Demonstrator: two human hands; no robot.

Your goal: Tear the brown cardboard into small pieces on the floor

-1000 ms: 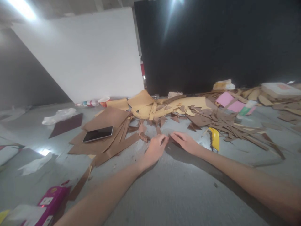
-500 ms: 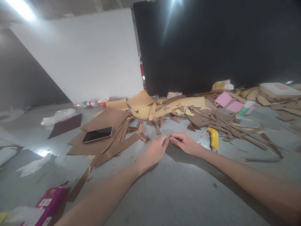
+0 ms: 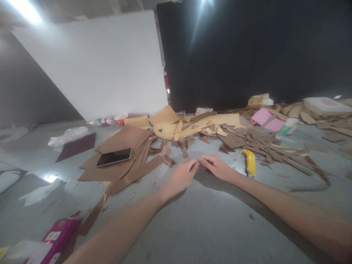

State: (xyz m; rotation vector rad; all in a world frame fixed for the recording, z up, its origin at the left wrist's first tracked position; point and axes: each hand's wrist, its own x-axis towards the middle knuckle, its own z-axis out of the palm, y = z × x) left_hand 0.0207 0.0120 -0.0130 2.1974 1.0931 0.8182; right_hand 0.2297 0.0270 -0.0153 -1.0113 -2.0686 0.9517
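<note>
Both my arms reach forward over a grey floor (image 3: 209,227). My left hand (image 3: 183,174) and my right hand (image 3: 217,167) meet fingertip to fingertip around a small brown cardboard piece (image 3: 200,164), which is mostly hidden between the fingers. Both hands are curled and pinched on it. A yellow utility knife (image 3: 249,162) lies just right of my right hand. Small brown cardboard triangles (image 3: 203,139) lie just beyond my fingers.
A phone (image 3: 113,157) lies on brown cardboard sheets (image 3: 123,146) at the left. Cardboard strips and scraps (image 3: 269,146) spread to the right with pink paper (image 3: 265,118). White board (image 3: 101,62) and black board (image 3: 253,51) lean behind. A pink box (image 3: 59,236) sits lower left.
My fingers have shifted slightly on the small piece; a second ago the hands lay flatter, then they pinched together. Nothing else has moved.
</note>
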